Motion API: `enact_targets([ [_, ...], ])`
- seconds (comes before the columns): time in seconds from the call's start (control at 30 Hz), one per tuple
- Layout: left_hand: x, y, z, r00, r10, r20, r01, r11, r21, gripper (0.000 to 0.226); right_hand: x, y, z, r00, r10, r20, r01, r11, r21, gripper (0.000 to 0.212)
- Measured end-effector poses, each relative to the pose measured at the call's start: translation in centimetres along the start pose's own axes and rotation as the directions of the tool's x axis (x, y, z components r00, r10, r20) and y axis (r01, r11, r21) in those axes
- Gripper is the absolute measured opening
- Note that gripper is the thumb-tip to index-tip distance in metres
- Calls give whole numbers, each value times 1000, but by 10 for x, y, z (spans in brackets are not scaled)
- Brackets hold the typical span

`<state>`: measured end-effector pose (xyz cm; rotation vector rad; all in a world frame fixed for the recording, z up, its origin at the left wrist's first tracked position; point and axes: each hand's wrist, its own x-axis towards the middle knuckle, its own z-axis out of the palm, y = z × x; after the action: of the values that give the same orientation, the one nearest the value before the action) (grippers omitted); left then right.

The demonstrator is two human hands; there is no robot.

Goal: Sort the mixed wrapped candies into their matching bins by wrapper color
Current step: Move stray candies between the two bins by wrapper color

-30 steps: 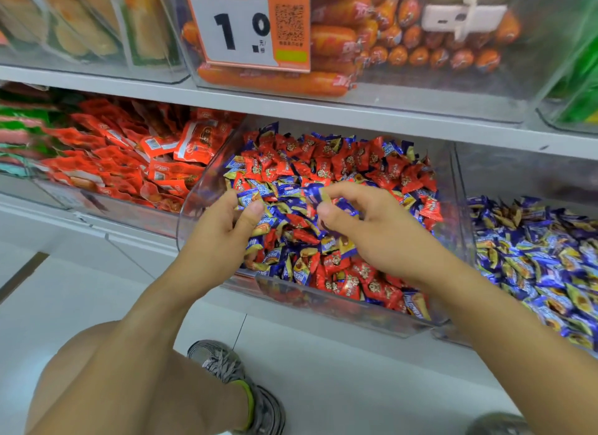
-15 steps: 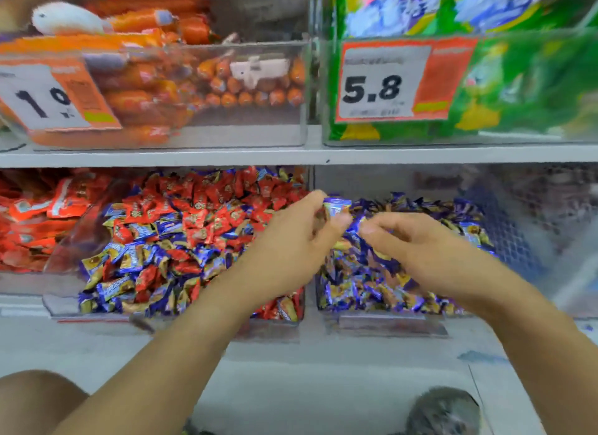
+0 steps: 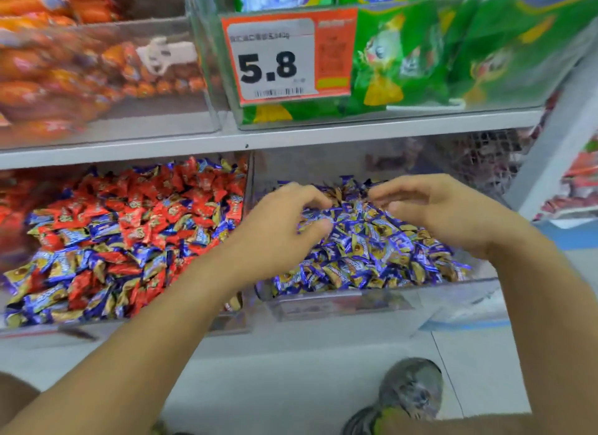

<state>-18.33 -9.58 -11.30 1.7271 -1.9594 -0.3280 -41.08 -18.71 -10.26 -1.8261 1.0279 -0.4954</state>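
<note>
Both hands are over the clear bin of blue candies at the middle right of the frame. The left hand comes in from the lower left, its arm crossing in front of the right front corner of the neighbouring bin; its fingers are curled with the thumb close beneath them, and whether a candy sits in that grip I cannot tell, because the wrappers behind blur into it. The right hand reaches in from the lower right with fingers loosely bent and spread above the pile, nothing visibly held.

Just left, touching wall to wall with the blue bin, stands the mixed bin, with red candies heaped toward the back and blue wrappers scattered mostly along the front and left. The left forearm hides part of its right front edge.

Above both runs a grey shelf. On it, at upper middle, a clear box carries a price tag reading 5.8, with green packets behind it filling the upper right. At upper left another clear box holds orange sausages, blurred, with a white clip on its front.

At the far right edge a pale upright post stands, with red packets beyond it, too smeared to read. A grey shoe rests on the pale floor at the lower right, just below the blue bin.
</note>
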Motion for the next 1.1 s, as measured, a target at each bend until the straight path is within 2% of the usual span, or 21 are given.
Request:
enact_targets([
  [0.07,-28,-12,-26,987,-7,-158,12,999,31,18,4,-13,11,998,-46,-50,48,998,40,23],
  [0.13,-62,-32,-55,967,-84,-241,109,990,92,10,12,-25,30,991,-95,-93,95,995,-6,15],
  [0.23,-112,-73,-93,914,-364,-180,397,894,207,16,18,-48,75,975,-217,-54,212,973,-95,13],
  [0.33,-152,-114,-117,751,-650,-117,649,692,316,40,15,-77,135,930,-358,87,365,926,-92,12],
  [0.4,-169,-132,-124,664,-746,-52,717,615,328,66,15,-92,176,857,-482,181,508,850,-140,13],
  [0.47,-177,-145,-124,621,-783,32,740,600,306,75,23,-101,211,787,-552,275,609,767,-205,15],
  [0.53,-175,-155,-124,639,-767,61,730,630,267,69,34,-104,237,768,-529,360,630,726,-275,22],
  [0.67,-168,-172,-119,714,-700,22,676,697,238,54,54,-104,270,784,-418,458,611,647,-456,41],
  [0.77,-168,-181,-118,775,-632,-10,625,763,166,51,68,-117,296,778,-414,473,628,540,-560,59],
  [0.9,-180,-194,-123,829,-558,-42,559,829,15,51,90,-139,318,774,-436,458,632,507,-586,80],
  [1.0,-198,-200,-134,825,-563,-42,554,821,-137,60,104,-146,324,760,-373,533,649,490,-583,74],
  [1.07,-210,-201,-142,821,-571,-22,540,788,-295,59,109,-145,324,745,-363,559,664,477,-576,54],
  [1.1,-213,-201,-143,823,-565,-49,526,793,-307,54,111,-144,322,742,-371,558,668,476,-571,43],
])
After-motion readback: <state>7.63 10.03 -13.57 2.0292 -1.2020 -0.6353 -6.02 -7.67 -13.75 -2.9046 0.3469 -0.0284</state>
